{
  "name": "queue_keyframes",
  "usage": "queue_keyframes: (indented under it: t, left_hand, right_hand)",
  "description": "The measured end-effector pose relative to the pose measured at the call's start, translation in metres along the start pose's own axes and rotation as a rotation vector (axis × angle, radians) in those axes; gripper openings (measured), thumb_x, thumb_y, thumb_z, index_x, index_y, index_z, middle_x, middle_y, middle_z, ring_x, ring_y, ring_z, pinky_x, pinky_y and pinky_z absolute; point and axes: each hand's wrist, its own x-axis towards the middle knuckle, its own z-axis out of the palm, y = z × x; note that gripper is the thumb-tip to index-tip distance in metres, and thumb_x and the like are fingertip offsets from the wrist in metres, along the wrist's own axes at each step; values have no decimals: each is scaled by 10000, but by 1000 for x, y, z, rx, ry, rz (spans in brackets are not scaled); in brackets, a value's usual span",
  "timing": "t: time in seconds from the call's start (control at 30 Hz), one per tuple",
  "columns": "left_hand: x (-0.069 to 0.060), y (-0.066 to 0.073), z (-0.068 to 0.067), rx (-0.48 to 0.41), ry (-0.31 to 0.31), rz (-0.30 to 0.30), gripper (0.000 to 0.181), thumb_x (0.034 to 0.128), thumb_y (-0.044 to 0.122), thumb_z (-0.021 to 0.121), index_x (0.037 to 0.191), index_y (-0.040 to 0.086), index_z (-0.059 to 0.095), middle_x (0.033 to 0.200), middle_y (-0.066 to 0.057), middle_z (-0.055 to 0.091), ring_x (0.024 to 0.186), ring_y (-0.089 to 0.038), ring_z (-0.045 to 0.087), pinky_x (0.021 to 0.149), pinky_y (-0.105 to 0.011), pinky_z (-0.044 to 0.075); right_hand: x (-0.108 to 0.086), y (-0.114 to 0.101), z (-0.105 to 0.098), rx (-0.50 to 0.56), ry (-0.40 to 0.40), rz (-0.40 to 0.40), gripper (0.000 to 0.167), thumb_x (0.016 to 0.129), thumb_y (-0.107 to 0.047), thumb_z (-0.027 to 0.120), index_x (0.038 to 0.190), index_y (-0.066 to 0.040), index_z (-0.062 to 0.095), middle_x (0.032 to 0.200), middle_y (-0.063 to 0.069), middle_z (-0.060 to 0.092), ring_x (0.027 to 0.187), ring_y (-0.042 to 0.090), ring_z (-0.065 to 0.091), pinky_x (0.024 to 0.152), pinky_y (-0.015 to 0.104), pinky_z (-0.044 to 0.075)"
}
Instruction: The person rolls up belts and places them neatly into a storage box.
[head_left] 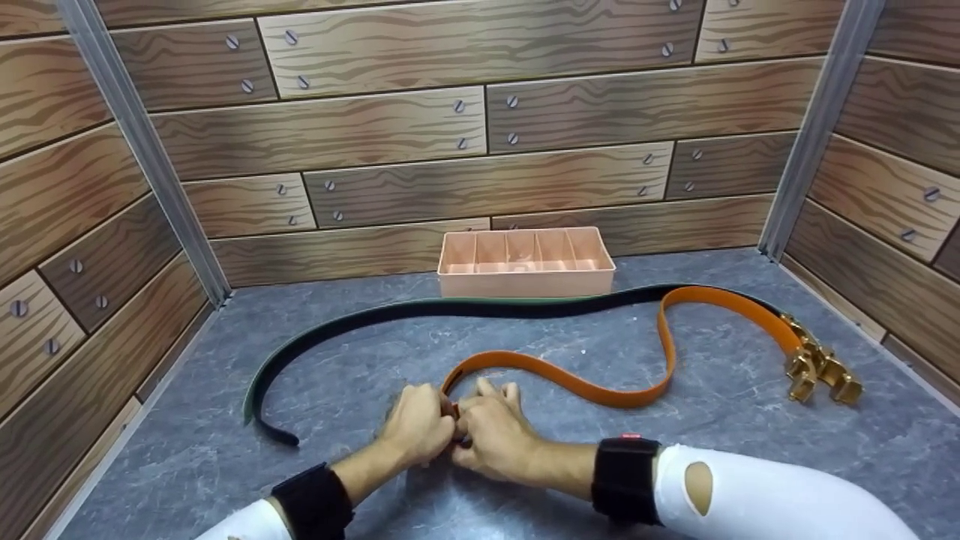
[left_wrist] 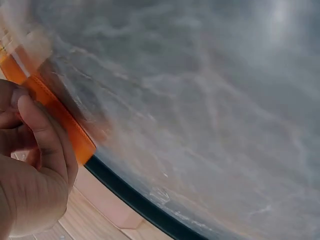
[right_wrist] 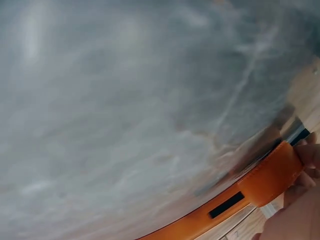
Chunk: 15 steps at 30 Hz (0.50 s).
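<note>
An orange strap (head_left: 570,381) curves over the grey table from gold metal hooks (head_left: 821,367) at the right to both hands at the front centre. The left hand (head_left: 421,424) pinches the strap's end, its fingers curled, and the left wrist view shows the orange band (left_wrist: 65,117) beside them. Touching it, the right hand (head_left: 495,431) grips the same end. In the right wrist view the strap (right_wrist: 272,175) is folded over at the fingertips, with a dark slot near the fold. The fingers partly hide the strap's tip.
A dark green strap (head_left: 465,307) arcs behind the orange one, from the left side to the gold hooks. Behind it stands a pink tray (head_left: 525,283) with several compartments, close to the back wall. Wood-patterned walls enclose the table (head_left: 337,390) on the left, back and right.
</note>
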Motion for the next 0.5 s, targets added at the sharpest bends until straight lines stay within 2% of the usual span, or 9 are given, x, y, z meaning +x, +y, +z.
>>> queue_keyframes:
  t: [0.07,0.17,0.23,0.3,0.4,0.47,0.5]
  left_hand:
    - [-1,-2,-3,6,-34,64,247,753,58,554,529,153,596,481,124,459,436,-20,416,408,-204,331]
    - [0,-7,-12,27,-158,178,177,724,40,561,580,119,628,514,119,456,475,-18,393,428,-188,313]
    - [1,-10,-18,91,-246,284,145,694,-2,582,627,107,649,557,93,497,512,-16,406,451,-172,339]
    - [2,-14,-22,162,-295,404,138,722,-32,629,676,93,665,621,49,551,555,-27,450,477,-163,382]
    - [0,-21,-24,283,-276,560,87,809,28,727,775,101,694,731,-8,582,643,-60,516,548,-176,442]
    - [-2,-26,-23,328,-224,614,30,840,129,752,846,123,723,770,-13,585,678,-81,546,574,-188,464]
    - [-4,-29,-21,351,-190,637,57,839,183,752,871,138,734,775,-6,579,688,-89,547,581,-195,464]
  right_hand:
    - [0,3,-2,21,-13,-23,80,652,-186,796,617,-197,724,760,-118,664,834,116,460,777,336,230]
    - [2,7,-6,25,-54,-47,32,667,-192,794,667,-202,763,817,-130,691,862,105,472,792,340,237]
    - [4,10,-9,19,-87,-67,36,676,-206,798,708,-197,782,846,-116,707,891,112,488,808,352,249]
    - [5,12,-11,8,-119,-85,64,678,-210,791,740,-194,793,862,-107,712,912,113,493,816,359,258]
    - [6,15,-13,-6,-155,-107,61,686,-218,785,733,-180,790,815,-89,690,889,108,474,810,356,260]
    - [7,17,-13,-20,-175,-116,46,690,-221,775,715,-183,783,783,-90,673,856,100,448,800,351,256]
    - [7,18,-13,-22,-183,-117,39,690,-221,772,701,-184,778,767,-89,668,840,100,438,796,350,254]
